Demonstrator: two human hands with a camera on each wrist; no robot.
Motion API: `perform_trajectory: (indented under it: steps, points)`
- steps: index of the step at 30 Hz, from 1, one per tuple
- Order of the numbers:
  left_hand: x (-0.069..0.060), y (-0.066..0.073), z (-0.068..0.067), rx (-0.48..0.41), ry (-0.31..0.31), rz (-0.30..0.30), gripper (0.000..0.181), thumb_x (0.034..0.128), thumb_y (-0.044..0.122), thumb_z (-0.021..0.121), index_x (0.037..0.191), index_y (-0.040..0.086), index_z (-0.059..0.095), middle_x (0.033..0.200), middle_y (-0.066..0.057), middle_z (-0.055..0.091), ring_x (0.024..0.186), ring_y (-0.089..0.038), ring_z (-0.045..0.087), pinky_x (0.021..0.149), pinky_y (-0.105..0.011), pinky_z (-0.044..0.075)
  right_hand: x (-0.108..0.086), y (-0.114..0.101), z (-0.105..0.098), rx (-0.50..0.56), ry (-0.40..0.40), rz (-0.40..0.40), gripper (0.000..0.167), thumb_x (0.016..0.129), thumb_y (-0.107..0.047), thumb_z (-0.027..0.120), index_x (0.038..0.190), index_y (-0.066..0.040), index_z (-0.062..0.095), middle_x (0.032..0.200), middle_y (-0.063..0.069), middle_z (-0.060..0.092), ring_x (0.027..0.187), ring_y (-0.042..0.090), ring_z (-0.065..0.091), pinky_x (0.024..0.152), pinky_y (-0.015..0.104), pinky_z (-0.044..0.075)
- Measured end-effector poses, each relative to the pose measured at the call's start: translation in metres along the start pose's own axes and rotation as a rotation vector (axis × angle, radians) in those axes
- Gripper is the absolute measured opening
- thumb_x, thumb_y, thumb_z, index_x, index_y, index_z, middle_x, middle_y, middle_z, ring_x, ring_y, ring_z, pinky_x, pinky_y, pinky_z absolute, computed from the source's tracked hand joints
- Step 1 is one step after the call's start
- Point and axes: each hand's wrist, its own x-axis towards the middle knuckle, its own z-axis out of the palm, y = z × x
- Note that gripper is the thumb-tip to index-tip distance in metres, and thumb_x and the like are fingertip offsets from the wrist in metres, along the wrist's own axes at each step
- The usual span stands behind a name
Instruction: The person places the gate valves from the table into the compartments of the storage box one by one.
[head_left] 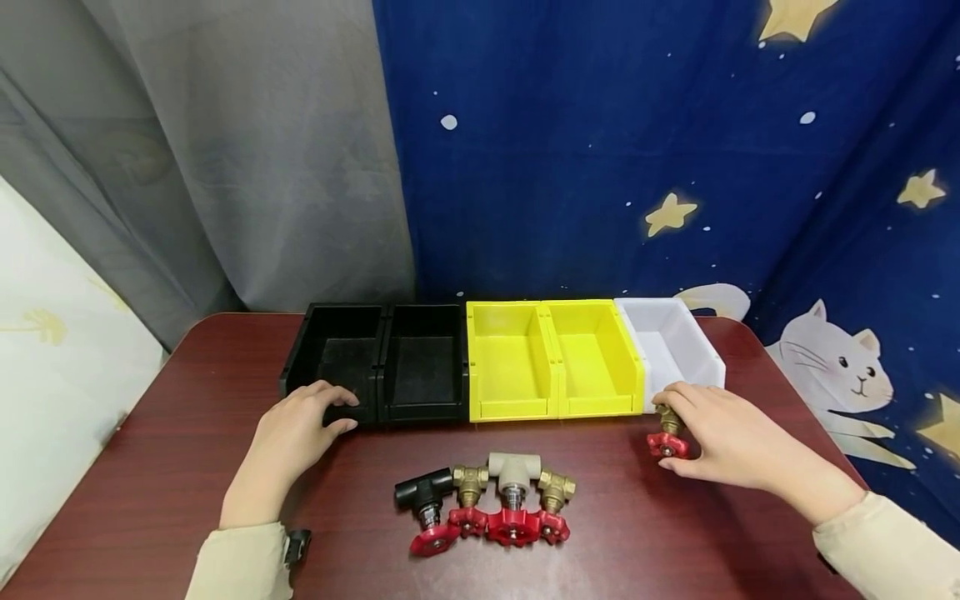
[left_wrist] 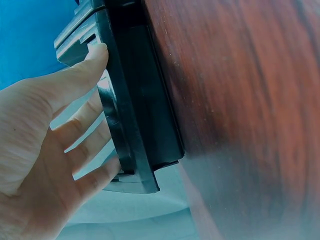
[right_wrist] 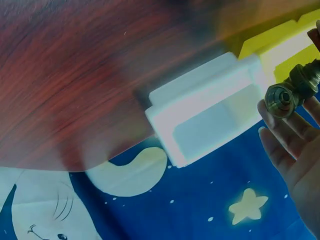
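Note:
My right hand (head_left: 723, 433) grips a brass valve with a red handwheel (head_left: 668, 445), in front of the white bin (head_left: 716, 365). In the right wrist view the brass valve body (right_wrist: 295, 92) lies against the fingers; its wheel is out of sight there. At the front of the leftmost black bin (head_left: 327, 313), my left hand (head_left: 292, 433) rests with thumb and fingers apart. The left wrist view shows the thumb and the loosely extended fingers of the left hand (left_wrist: 55, 115) along the rim of the black bin (left_wrist: 132, 110).
Beside the leftmost bin stand another black bin (head_left: 423, 412) and two yellow bins (head_left: 513, 409) (head_left: 602, 406), in one row. Before them lie a black valve (head_left: 424, 492), a beige valve (head_left: 514, 471) and two brass valves (head_left: 470, 482) (head_left: 557, 487), all red-wheeled, on the table (head_left: 360, 558). Curtains (head_left: 540, 167) hang behind.

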Motion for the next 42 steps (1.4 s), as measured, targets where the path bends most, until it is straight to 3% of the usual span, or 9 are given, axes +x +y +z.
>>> perform_trajectory:
  steps: [14, 24, 42]
  points:
    - [0.0, 0.001, -0.001, -0.003, 0.016, 0.005, 0.023, 0.0825, 0.02, 0.082, 0.103, 0.02, 0.073, 0.101, 0.0, 0.066, 0.097, -0.031, 0.062, 0.078, -0.054, 0.051, 0.01, 0.031, 0.0, -0.026, -0.026, 0.032, 0.066, 0.067, -0.045, 0.086, 0.113, -0.005, 0.061, 0.093, -0.005, 0.053, 0.082, 0.012, 0.052, 0.076, 0.039, 0.05]
    - [0.0, 0.001, 0.0, -0.004, 0.011, 0.006, 0.023, 0.0828, 0.02, 0.082, 0.104, 0.02, 0.073, 0.102, 0.0, 0.066, 0.097, -0.03, 0.062, 0.078, -0.054, 0.051, 0.02, 0.049, -0.002, -0.036, -0.075, 0.049, 0.066, 0.07, -0.041, 0.086, 0.117, -0.002, 0.061, 0.102, 0.004, 0.059, 0.086, 0.018, 0.056, 0.08, 0.044, 0.051]
    - [0.0, 0.002, -0.001, 0.0, 0.017, 0.011, 0.023, 0.0827, 0.019, 0.082, 0.104, 0.018, 0.073, 0.102, -0.002, 0.066, 0.096, -0.031, 0.062, 0.077, -0.054, 0.051, 0.041, 0.075, 0.005, -0.047, -0.203, 0.165, 0.068, 0.074, -0.038, 0.082, 0.124, 0.001, 0.058, 0.109, 0.012, 0.061, 0.091, 0.025, 0.058, 0.083, 0.048, 0.055]
